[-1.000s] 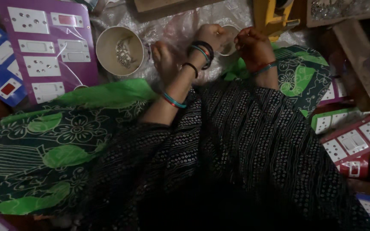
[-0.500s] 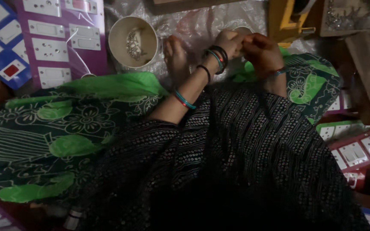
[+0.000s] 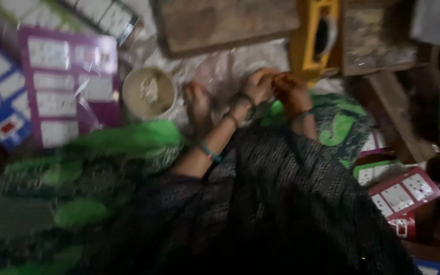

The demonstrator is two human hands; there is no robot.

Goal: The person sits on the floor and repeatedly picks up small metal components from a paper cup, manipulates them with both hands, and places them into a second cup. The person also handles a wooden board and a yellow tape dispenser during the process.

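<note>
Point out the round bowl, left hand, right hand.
round bowl [image 3: 148,93], head view, on its inner floor.
left hand [image 3: 258,84], head view, back of the hand.
right hand [image 3: 290,91], head view, back of the hand.

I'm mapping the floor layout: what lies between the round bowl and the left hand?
In the head view, a bare foot on clear plastic sheeting lies between the bowl and the left hand; blur hides finer detail.

One round bowl [image 3: 148,91], one purple card [image 3: 67,86], two hands [image 3: 260,84].
</note>
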